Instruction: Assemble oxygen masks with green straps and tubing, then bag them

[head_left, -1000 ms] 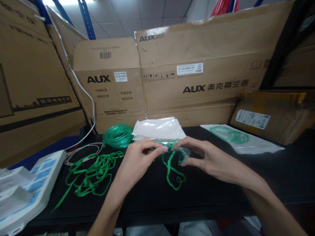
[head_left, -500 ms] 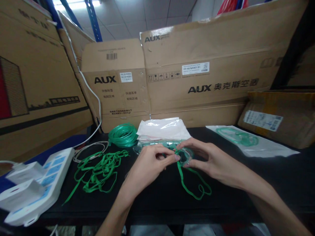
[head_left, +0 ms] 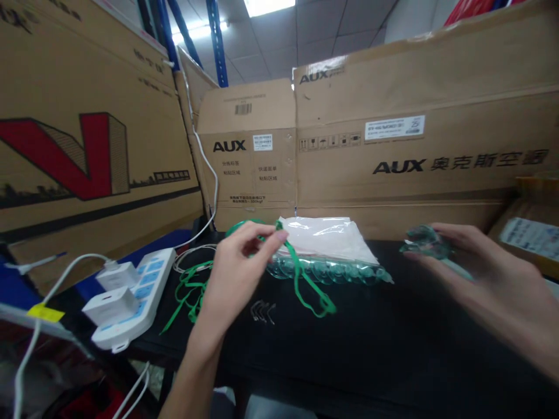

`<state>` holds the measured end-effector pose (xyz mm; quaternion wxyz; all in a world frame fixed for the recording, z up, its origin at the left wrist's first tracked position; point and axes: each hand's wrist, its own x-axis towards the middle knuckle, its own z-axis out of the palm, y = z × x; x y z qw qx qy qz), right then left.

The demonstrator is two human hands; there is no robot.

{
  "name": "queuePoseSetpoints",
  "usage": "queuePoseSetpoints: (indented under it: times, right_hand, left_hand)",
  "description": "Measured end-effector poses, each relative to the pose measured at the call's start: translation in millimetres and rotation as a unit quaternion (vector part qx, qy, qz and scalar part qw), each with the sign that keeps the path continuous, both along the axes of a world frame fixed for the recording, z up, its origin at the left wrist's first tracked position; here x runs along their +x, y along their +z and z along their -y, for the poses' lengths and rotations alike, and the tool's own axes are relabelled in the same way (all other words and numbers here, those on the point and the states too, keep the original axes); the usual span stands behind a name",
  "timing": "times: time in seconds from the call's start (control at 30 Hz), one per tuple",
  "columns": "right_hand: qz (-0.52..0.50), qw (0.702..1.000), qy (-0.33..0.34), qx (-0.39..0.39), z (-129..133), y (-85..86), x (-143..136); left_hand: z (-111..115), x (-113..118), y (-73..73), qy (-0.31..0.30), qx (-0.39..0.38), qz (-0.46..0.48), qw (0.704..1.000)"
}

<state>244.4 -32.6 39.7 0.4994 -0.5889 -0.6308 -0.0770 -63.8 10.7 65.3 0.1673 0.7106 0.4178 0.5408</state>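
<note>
My left hand (head_left: 238, 270) is closed, with a thin green strap (head_left: 297, 273) pinched between thumb and fingers. The strap hangs to the right in a loop over the dark table. On the far right, my right hand (head_left: 489, 273), blurred, grips a clear green-tinted plastic mask (head_left: 425, 241); a wide gap separates it from the strap. Between the hands lies a row of nested clear green masks (head_left: 327, 270), in front of a stack of white plastic sheets (head_left: 325, 237). Several small bent metal strips (head_left: 262, 312) rest near my left wrist.
A heap of green straps (head_left: 190, 291) lies left of my left forearm, partly hidden. Green coiled tubing (head_left: 238, 226) shows behind that hand. A white power strip (head_left: 148, 297) with plugged-in adapters stands at left. Cardboard panels (head_left: 253, 169) wall the back; a box (head_left: 530, 227) sits at right.
My hands have moved apart: the right carries the mask to the right, while the left keeps the strap. The view has turned left, and the metal strips now show.
</note>
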Motion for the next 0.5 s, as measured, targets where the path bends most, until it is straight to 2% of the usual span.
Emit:
queuePoseSetpoints:
  times: [0.1,0.17,0.23,0.33,0.43,0.5]
  right_hand:
    - [0.022,1.000,0.019,-0.003,-5.7,-6.1,-6.4]
    - [0.044,0.998,0.047,-0.011,-10.7,-10.9,-10.4]
    - [0.058,0.996,0.072,-0.019,-13.4,-13.4,-13.5]
    - [0.066,0.992,0.101,-0.025,-12.9,-12.5,-16.4]
    - [0.066,0.990,0.117,-0.035,-11.8,-11.7,-17.2]
    - [0.065,0.988,0.131,-0.052,-12.3,-14.3,-17.3]
  left_hand:
    - [-4.1,-29.8,7.1,0.141,0.054,0.003,0.989]
    - [-6.7,-46.2,9.2,0.234,0.063,-0.069,0.968]
    - [-11.0,-61.2,8.2,0.293,0.028,-0.174,0.940]
    - [-23.5,-84.2,-0.5,0.289,-0.084,-0.295,0.907]
    - [-39.6,-105.8,-14.1,0.212,-0.212,-0.352,0.887]
    - [-47.1,-116.2,-20.7,0.172,-0.260,-0.361,0.879]
